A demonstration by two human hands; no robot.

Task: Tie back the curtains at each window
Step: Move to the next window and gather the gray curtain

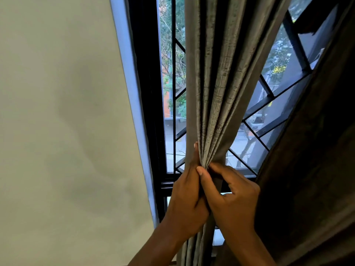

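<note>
Between both hands [209, 196], the gathered grey curtain [217, 83] is gripped.

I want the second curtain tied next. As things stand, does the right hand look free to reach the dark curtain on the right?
Probably not yet: the right hand grips the gathered grey curtain together with the left hand. The dark curtain hangs just beside it, nothing between.

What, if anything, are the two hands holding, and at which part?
Both the left hand and the right hand grip the grey curtain, fingers curled round its gathered pleats at the narrowest bunched point. No tie-back shows.
</note>
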